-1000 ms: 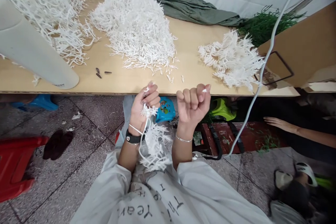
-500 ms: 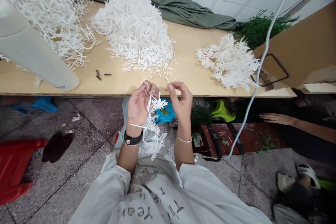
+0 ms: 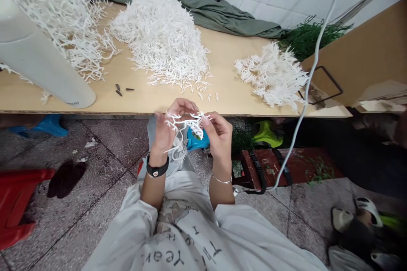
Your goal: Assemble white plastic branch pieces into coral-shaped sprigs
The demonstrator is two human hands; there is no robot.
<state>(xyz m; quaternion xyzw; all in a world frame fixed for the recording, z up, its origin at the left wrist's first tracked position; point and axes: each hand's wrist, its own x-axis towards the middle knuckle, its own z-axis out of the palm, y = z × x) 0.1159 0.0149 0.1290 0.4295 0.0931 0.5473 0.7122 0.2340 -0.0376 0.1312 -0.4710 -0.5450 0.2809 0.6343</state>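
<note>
**White sprig stretched between my two hands**

My right hand (image 3: 220,135) pinches one end of a white branching sprig (image 3: 191,123) between thumb and bent fingers. My left hand (image 3: 164,137) arches over the other end, palm turned inward, thumb raised and blurred; I cannot tell how firmly its fingers grip. The sprig spans the gap just in front of the table (image 3: 222,53) edge, its loose strands hanging below my left palm. Half a second ago my right fingers were apart from it, and it dangled down from my left hand.

Beyond my fingers lies a big white pile (image 3: 165,42), with a smaller white heap (image 3: 273,77) to the right. Left of the pile leans a white bottle (image 3: 60,65), whose opaque wall hides any contents. At far right, a cardboard panel (image 3: 378,55) stands beside green sprigs (image 3: 318,36).
</note>
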